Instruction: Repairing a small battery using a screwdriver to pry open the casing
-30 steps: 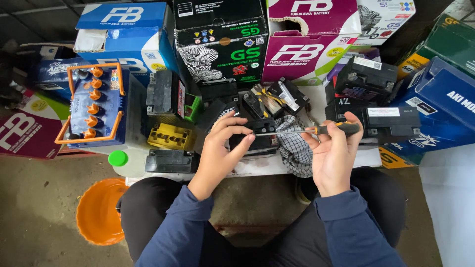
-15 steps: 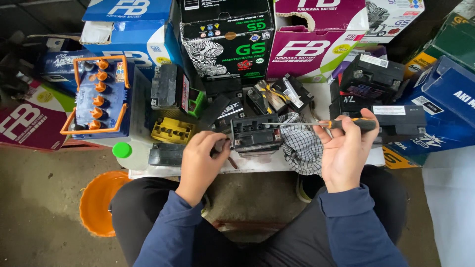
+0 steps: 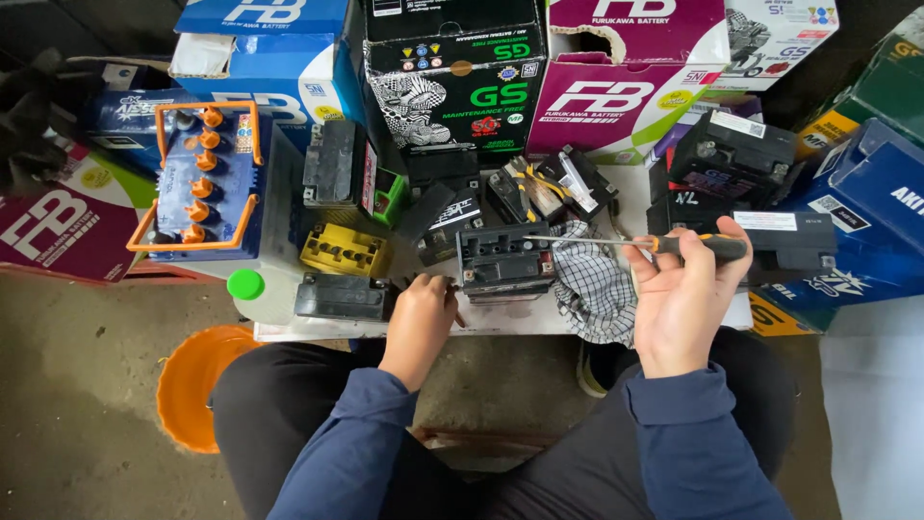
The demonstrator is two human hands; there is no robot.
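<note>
The person is sitting at a low white bench (image 3: 500, 323) crowded with small black batteries. The right hand (image 3: 685, 300) is curling its fingers around a screwdriver (image 3: 635, 243) with an orange and black handle, holding it level so the thin metal shaft is pointing left, its tip hanging just above the black battery (image 3: 504, 262) at the bench's front edge. The left hand (image 3: 421, 320) is resting on the bench just left of that battery, fingers bunched together near its lower left corner; whether it is pinching anything cannot be told. A checked cloth (image 3: 595, 286) is lying crumpled between the battery and the right hand, draping over the bench edge. A yellow battery (image 3: 345, 250) is sitting to the left, with a flat black one (image 3: 342, 297) in front of it. Farther left, a blue battery (image 3: 197, 183) with orange caps is standing in an orange frame. Printed cardboard boxes (image 3: 452, 77) are lining the back, and an orange bucket (image 3: 192, 385) is standing on the floor beside the left knee.
</note>
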